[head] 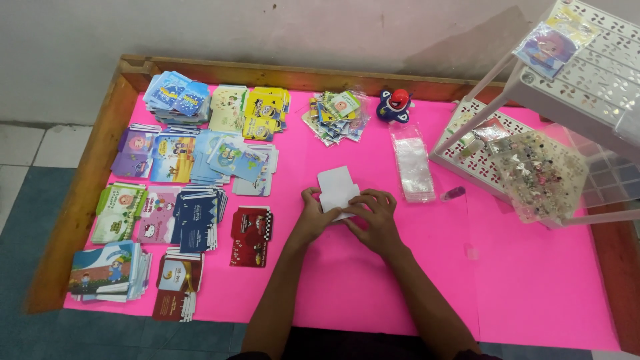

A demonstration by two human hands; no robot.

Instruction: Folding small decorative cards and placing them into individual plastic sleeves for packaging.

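White paper envelope (335,189): lying near the middle of the pink table (533,287), long axis running toward the far edge, slightly tilted left. Left hand (311,215) is pinching its near left corner; right hand (375,220) is pressing flat on its near right edge. Stack of clear sleeves (413,163) is lying just right of it.

A small home packing workshop: pink-papered table (373,293), stacked printed envelopes (193,220), clear sleeves (413,163), plastic rack (587,80).

wood-framed table (100,153), pink sheet (533,280) on top. on it: printed envelope stacks (180,193) left, clear sleeves (413,163), toy top (395,105), white rack (467,157) right, white card (337,188) centre
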